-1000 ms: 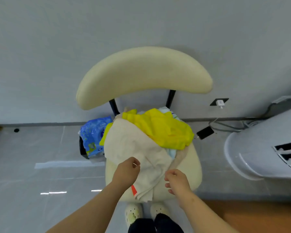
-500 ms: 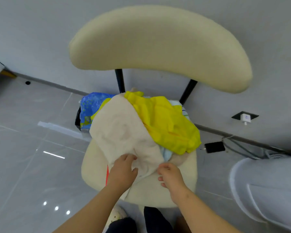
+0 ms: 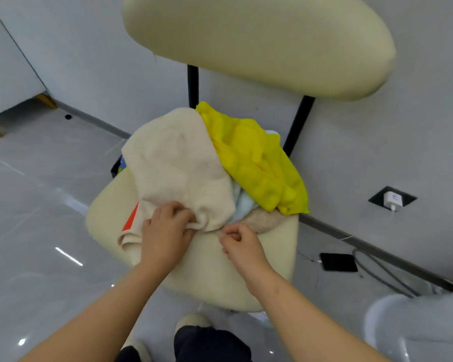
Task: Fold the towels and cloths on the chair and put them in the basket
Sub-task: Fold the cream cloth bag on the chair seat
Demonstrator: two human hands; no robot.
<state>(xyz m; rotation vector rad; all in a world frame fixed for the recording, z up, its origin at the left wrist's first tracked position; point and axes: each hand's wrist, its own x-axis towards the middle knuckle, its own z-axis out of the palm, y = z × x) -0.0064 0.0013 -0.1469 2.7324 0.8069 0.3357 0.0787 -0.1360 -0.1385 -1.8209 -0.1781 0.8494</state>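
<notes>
A cream chair (image 3: 207, 278) holds a heap of cloths. On top lies a cream towel (image 3: 178, 165) with an orange patch at its lower left edge. Behind it to the right is a yellow cloth (image 3: 256, 163), with a pale blue cloth (image 3: 242, 202) and a beige fluffy towel (image 3: 262, 220) under it. My left hand (image 3: 165, 231) grips the cream towel's bunched front edge. My right hand (image 3: 239, 241) pinches the towel's edge just to the right. Only a dark sliver of the basket (image 3: 115, 165) shows behind the chair's left side.
The chair's backrest (image 3: 259, 40) looms close above the heap. A black phone (image 3: 338, 262) with a cable lies on the floor to the right, below a wall socket with a charger (image 3: 391, 199). A white appliance (image 3: 416, 325) stands at lower right. My feet are under the seat.
The view has dropped closer to the chair and tilted. Both hands stayed on the cream towel's front edge, and my left hand now bunches more of it.
</notes>
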